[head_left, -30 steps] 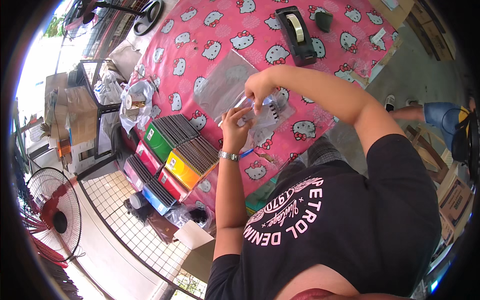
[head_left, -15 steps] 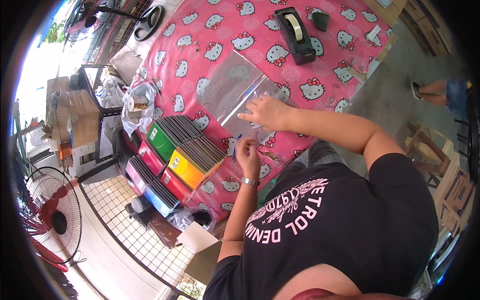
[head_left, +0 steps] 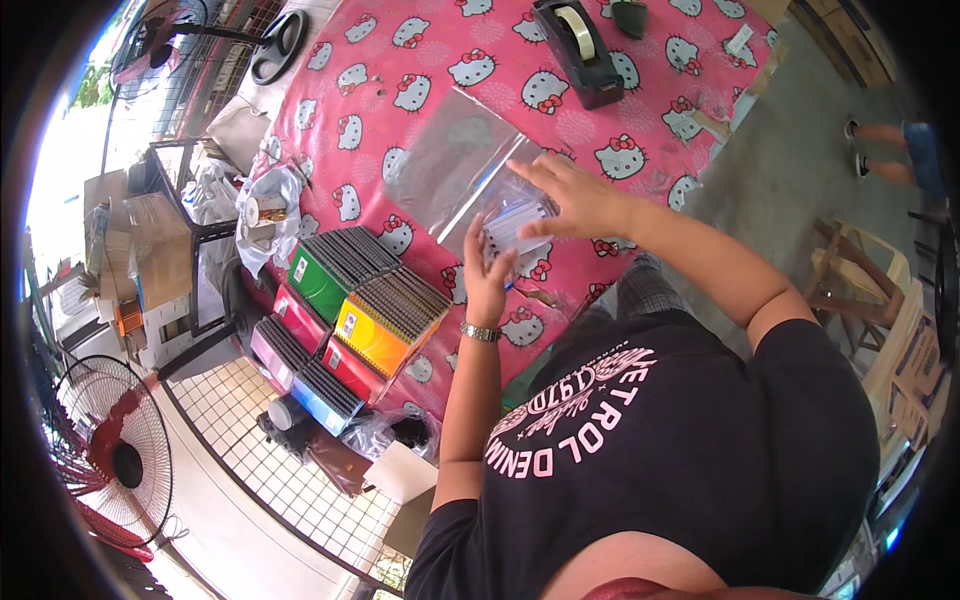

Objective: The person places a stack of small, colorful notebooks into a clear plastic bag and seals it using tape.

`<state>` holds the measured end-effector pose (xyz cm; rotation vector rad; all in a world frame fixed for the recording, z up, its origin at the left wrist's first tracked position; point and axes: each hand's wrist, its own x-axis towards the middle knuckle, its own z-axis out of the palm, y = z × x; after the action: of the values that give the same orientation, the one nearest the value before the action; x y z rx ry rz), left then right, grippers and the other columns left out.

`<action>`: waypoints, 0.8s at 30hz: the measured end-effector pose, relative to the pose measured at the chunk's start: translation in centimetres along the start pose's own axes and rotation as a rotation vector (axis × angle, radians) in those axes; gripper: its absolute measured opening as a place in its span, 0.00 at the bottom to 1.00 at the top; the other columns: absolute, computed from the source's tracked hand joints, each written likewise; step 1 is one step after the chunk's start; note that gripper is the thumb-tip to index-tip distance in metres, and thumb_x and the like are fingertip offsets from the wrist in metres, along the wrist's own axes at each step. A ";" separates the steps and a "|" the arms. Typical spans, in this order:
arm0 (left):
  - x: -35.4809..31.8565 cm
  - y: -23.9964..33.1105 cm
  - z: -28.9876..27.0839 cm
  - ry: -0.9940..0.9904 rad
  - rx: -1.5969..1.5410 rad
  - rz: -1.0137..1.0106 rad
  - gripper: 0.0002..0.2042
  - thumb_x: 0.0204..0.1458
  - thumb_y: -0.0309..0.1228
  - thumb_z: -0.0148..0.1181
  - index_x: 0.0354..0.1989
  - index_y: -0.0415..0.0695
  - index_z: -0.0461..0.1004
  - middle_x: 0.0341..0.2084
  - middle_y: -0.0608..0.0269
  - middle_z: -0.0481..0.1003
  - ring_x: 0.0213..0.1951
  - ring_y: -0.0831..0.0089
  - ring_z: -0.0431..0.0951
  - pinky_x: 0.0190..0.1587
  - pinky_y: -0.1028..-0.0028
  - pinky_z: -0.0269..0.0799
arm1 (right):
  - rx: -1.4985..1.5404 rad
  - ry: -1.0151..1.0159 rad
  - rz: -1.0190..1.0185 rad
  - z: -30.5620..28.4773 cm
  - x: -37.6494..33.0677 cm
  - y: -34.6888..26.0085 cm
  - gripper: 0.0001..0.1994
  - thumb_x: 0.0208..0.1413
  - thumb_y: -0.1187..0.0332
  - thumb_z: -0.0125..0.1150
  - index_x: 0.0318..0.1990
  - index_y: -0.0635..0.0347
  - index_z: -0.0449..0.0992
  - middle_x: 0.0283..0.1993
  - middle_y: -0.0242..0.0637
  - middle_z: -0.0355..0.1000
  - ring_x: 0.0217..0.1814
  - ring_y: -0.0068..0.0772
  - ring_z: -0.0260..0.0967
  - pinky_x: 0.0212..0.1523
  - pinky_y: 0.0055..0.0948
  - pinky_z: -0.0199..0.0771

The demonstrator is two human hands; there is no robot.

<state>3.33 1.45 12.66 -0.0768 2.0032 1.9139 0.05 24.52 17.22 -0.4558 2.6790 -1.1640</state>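
A clear plastic bag (head_left: 447, 160) lies flat on the pink patterned tablecloth (head_left: 460, 68). At its near end is a whitish bundle with blue edges (head_left: 518, 222); its exact kind is hard to make out. My right hand (head_left: 578, 203) hovers over the bundle's right side, thumb and fingers apart. On the near left side, my left hand (head_left: 486, 278) is open beside the bundle, its fingers raised and spread. Whether either hand touches the bundle I cannot tell.
To the left stand stacks of spiral-bound notebooks (head_left: 392, 318) in several colours. A black tape dispenser (head_left: 590, 62) sits at the far side, near a small dark object (head_left: 628, 18). Fans (head_left: 115, 450) stand at the left. Another person's legs (head_left: 882, 150) show at the right.
My left hand has risen from the table's near edge toward the bag, fingers opening. The right hand has lifted and spread, uncovering the whitish bundle. The view has shifted slightly.
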 end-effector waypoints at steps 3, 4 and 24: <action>0.6 2.5 0.7 0.154 0.334 0.062 0.20 0.53 0.26 0.59 0.56 0.39 0.70 0.56 0.57 0.69 0.56 0.66 0.70 0.51 0.68 0.72 | 0.010 -0.040 0.035 -0.7 0.4 -1.1 0.24 0.51 0.56 0.62 0.50 0.63 0.74 0.44 0.48 0.68 0.47 0.47 0.69 0.45 0.42 0.70; 0.8 3.0 0.0 0.145 0.454 0.058 0.17 0.54 0.26 0.59 0.53 0.39 0.72 0.55 0.58 0.71 0.54 0.68 0.71 0.51 0.69 0.72 | -0.005 -0.058 0.012 -1.2 0.5 -1.5 0.22 0.51 0.58 0.62 0.49 0.63 0.74 0.43 0.47 0.68 0.45 0.46 0.69 0.45 0.41 0.70; 4.0 -0.4 -3.0 -0.230 -0.169 -0.251 0.22 0.45 0.25 0.65 0.52 0.41 0.76 0.51 0.62 0.74 0.55 0.70 0.69 0.59 0.68 0.60 | 0.280 -0.097 -0.189 3.1 2.5 3.6 0.11 0.49 0.67 0.65 0.43 0.50 0.81 0.37 0.34 0.67 0.39 0.35 0.69 0.40 0.34 0.69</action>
<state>-0.99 -0.67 11.14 -0.1381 1.6004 1.8347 -2.17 23.85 12.32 -0.7076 2.3831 -1.4996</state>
